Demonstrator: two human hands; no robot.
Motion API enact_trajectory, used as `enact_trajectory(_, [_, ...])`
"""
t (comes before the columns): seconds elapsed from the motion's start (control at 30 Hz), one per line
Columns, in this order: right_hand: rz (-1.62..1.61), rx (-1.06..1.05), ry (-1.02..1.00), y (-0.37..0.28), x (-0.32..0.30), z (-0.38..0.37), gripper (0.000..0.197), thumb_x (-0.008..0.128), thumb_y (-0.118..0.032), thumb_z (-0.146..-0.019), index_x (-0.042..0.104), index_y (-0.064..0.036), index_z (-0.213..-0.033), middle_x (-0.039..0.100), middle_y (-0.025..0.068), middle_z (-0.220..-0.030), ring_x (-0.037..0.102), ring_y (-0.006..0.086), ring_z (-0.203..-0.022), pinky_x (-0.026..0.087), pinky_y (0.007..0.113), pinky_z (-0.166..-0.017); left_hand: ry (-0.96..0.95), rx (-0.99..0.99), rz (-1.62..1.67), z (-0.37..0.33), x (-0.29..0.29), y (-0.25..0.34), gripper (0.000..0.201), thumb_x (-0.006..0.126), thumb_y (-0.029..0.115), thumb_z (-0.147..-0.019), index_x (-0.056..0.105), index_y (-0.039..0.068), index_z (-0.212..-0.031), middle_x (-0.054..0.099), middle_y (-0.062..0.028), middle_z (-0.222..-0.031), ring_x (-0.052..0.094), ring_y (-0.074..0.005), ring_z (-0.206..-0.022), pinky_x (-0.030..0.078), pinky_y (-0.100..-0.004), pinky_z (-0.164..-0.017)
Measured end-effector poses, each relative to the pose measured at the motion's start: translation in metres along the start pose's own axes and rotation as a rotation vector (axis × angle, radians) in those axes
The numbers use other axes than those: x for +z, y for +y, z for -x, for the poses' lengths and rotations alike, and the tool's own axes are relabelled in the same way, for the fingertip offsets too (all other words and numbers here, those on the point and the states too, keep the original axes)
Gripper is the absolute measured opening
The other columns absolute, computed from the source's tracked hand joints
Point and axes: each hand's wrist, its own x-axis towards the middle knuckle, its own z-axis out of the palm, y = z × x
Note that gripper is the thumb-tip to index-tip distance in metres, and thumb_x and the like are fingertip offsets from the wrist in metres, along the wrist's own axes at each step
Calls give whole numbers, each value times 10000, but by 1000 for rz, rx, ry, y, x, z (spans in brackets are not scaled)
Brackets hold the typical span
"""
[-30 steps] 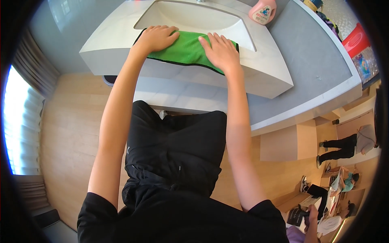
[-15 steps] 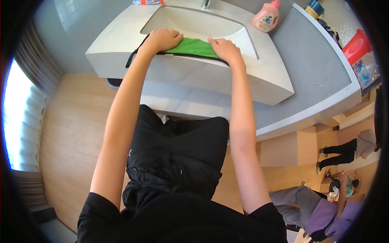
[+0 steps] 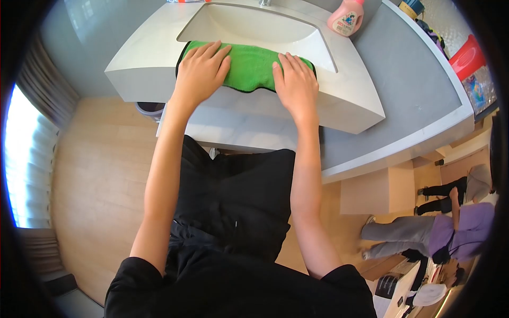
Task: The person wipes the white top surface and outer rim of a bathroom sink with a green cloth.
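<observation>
Bench [image 3: 140, 50] first on my feed, white and marbled, with the pale basin [image 3: 249, 24] sunk into it. Next, green cloth [image 3: 249, 63], black-edged, lying along the bench's front edge and draping over it! I see the left hand [image 3: 200, 69] on its left part, the right hand [image 3: 297, 86] on its right end; the grip is released on both, fingers laid out over the fabric. Beyond the basin's right side stands a pink bottle [image 3: 343, 12], and its pale label [image 3: 348, 23] shows me a bluish figure and reddish lettering, too small to read.
</observation>
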Motion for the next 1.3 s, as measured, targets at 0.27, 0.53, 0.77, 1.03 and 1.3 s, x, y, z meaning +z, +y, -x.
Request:
enact_trajectory(0.27, [-54, -55, 47, -16, -19, 32, 412, 502, -300, -1023, 654, 7, -1251, 643, 201, -1299, 553, 369, -1266, 379, 475, -1113, -71, -76, -17, 30, -36, 36, 400, 539, 294, -1008, 603, 92, -1347, 579, -152, -1389, 514, -338, -1303, 383, -454, -1106])
enact_trajectory(0.53, [-62, -20, -21, -14, -15, 18, 522, 480, -435, -1035, 657, 3, -1257, 619, 204, -1343, 521, 373, -1311, 368, 469, -1123, -152, -64, -5, 17, -31, 21, 406, 504, 312, -1023, 601, 108, -1361, 575, -165, -1407, 520, -351, -1308, 396, -453, -1098])
enact_trajectory(0.77, [40, 0, -80, 5, 18, -19, 612, 364, -524, -1046, 622, -45, -1326, 621, 159, -1359, 521, 356, -1316, 359, 449, -1135, -238, 15, -93, -16, 17, -17, 430, 432, 340, -1039, 581, 127, -1381, 593, -140, -1387, 538, -348, -1289, 410, -446, -1091])
enact_trajectory(1.03, [40, 233, -653, 18, 16, -81, 642, 331, -603, -990, 735, -137, -1166, 684, 147, -1246, 627, 326, -1170, 472, 455, -1000, -702, -255, 24, -75, 28, -23, 546, 305, 477, -994, 716, 136, -1110, 732, -115, -1098, 664, -311, -1052, 476, -465, -937])
enact_trajectory(1.3, [25, 201, -563, 21, 21, -80, 595, 350, -553, -1003, 738, -119, -1129, 686, 173, -1219, 629, 340, -1152, 473, 465, -986, -691, -231, -23, -68, 26, -31, 511, 334, 486, -1010, 703, 159, -1141, 702, -122, -1175, 620, -356, -1129, 460, -503, -971])
